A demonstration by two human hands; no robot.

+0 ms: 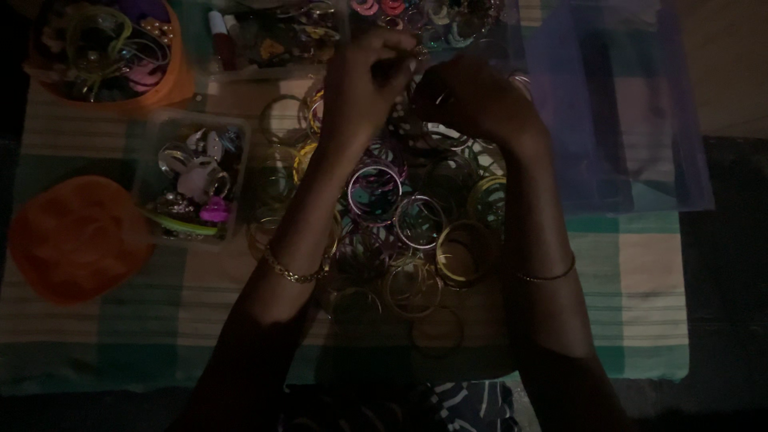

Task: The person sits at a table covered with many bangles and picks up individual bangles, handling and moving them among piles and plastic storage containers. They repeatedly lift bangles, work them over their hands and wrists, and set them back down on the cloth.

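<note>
Dim light falls on a checked cloth [640, 280] of green, cream and tan, spread flat and seen from above. At its centre lies a heap of bangles [400, 216], thin rings in gold, pink, teal and purple, overlapping loosely. Both of the person's forearms reach across the heap. The left hand [370, 76] is raised at the far edge with fingers curled tightly together, seemingly pinching something small, though what it is cannot be made out in the gloom. The right hand [472, 100] is close beside it, fingers bent inward over the far bangles; whether it grips one cannot be told. These rings look light, stiff and smooth, likely slippery and possibly brittle, and are best taken by the rim between thumb and fingertip. A gold chain bracelet [292, 274] circles the left wrist, a thin bangle the right. To the left stand a clear box of trinkets [196, 180], an orange lid [76, 240] and an orange tub [172, 84] of hair bands. A translucent purple bag [616, 120] lies on the right.
</note>
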